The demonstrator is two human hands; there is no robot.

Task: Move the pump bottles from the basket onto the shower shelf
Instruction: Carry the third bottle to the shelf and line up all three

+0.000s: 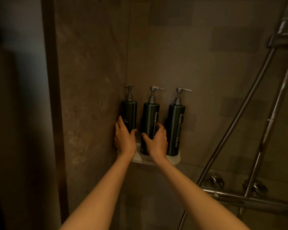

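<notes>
Three dark green pump bottles with silver pumps stand upright in a row on a white corner shelf (175, 159) in the shower. My left hand (124, 138) is wrapped around the lower part of the left bottle (129, 112), against the side wall. My right hand (156, 140) grips the lower part of the middle bottle (150, 117). The right bottle (175, 128) stands free, untouched. The left bottle's base is hidden behind my hand. No basket is in view.
Tiled walls meet in the corner behind the shelf. Metal shower rails and a hose (239, 113) slant up at the right, with valve knobs (214, 180) and a horizontal bar (249, 199) below them. A dark door frame (51, 97) runs down the left.
</notes>
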